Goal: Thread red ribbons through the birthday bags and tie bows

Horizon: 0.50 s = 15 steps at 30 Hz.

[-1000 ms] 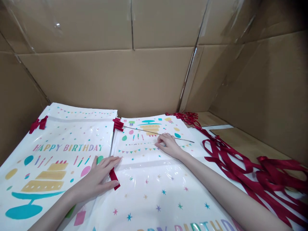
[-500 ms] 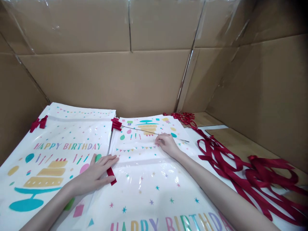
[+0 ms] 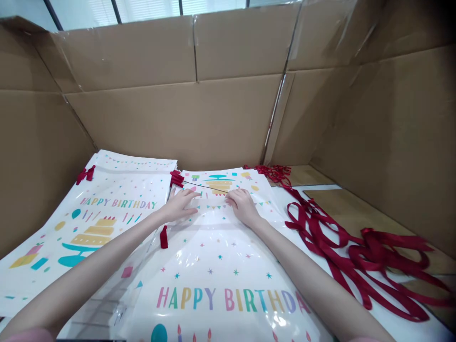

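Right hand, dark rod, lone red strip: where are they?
Right hand [image 3: 243, 205]: head view, back of hand.
Dark rod [image 3: 205, 186]: head view, middle of visible length.
Lone red strip [image 3: 164, 237]: head view, its middle.

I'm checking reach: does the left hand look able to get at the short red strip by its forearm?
Probably yes: the strip lies uncovered just on the near side of the left hand, whose spread fingers seem to hold nothing.

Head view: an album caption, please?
Left hand open, right hand pinching a thin rod over birthday sheets, red ribbons alongside.
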Each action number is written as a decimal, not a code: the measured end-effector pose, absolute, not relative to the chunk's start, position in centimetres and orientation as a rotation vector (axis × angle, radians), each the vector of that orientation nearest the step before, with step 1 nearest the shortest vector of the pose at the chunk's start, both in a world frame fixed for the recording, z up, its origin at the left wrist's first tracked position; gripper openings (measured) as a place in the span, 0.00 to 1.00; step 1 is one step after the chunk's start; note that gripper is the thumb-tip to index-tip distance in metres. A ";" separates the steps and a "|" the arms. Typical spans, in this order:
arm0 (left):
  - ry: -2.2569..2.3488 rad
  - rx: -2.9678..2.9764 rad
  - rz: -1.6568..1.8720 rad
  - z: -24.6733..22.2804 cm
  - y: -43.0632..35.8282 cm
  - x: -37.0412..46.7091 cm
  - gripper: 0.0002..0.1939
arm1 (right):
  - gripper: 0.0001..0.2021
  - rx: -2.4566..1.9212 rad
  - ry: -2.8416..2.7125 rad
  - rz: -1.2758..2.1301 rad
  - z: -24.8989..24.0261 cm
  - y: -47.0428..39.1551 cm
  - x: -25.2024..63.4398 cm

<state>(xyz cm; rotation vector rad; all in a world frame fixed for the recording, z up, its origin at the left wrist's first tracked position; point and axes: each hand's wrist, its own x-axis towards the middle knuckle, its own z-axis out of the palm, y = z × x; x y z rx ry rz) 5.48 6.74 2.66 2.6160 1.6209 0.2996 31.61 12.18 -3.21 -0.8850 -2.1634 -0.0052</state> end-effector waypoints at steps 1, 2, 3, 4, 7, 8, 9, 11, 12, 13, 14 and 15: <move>1.565 2.657 0.291 2.6 7.4 5.6 0.23 | 0.06 -0.889 -2.169 -0.020 -2.8 11.8 31.7; 1.518 2.696 0.274 2.6 8.0 5.6 0.20 | 0.06 -0.890 -2.177 -0.033 -2.3 11.5 31.8; 1.483 2.731 0.256 2.6 8.4 5.4 0.16 | 0.06 -0.883 -2.188 -0.045 -1.8 11.1 32.0; 1.462 2.759 0.242 2.7 8.6 5.2 0.13 | 0.07 -0.868 -2.199 -0.056 -1.2 10.8 32.2; 1.497 2.813 0.274 3.5 7.9 4.5 0.12 | 0.05 -0.780 -2.267 -0.074 0.6 9.9 33.7; 1.514 2.845 0.309 3.8 7.2 4.3 0.13 | 0.04 -0.749 -2.312 -0.080 1.2 9.7 34.5; 1.511 2.908 0.358 4.1 6.4 4.3 0.13 | 0.03 -0.726 -2.368 -0.092 1.7 9.5 35.3; 1.429 3.129 0.495 4.7 4.7 4.3 0.12 | 0.03 -0.714 -2.484 -0.142 2.5 9.1 37.2; 1.354 3.268 0.575 5.0 3.8 4.4 0.12 | 0.04 -0.722 -2.526 -0.175 2.8 8.9 38.1; 1.269 3.401 0.652 5.2 2.9 4.5 0.12 | 0.05 -0.734 -2.554 -0.207 3.1 8.7 39.0; 1.190 3.509 0.718 5.4 2.2 4.6 0.11 | 0.06 -0.744 -2.569 -0.235 3.2 8.4 39.8; 1.138 3.578 0.764 5.6 1.5 4.6 0.10 | 0.07 -0.751 -2.575 -0.259 3.3 8.1 40.4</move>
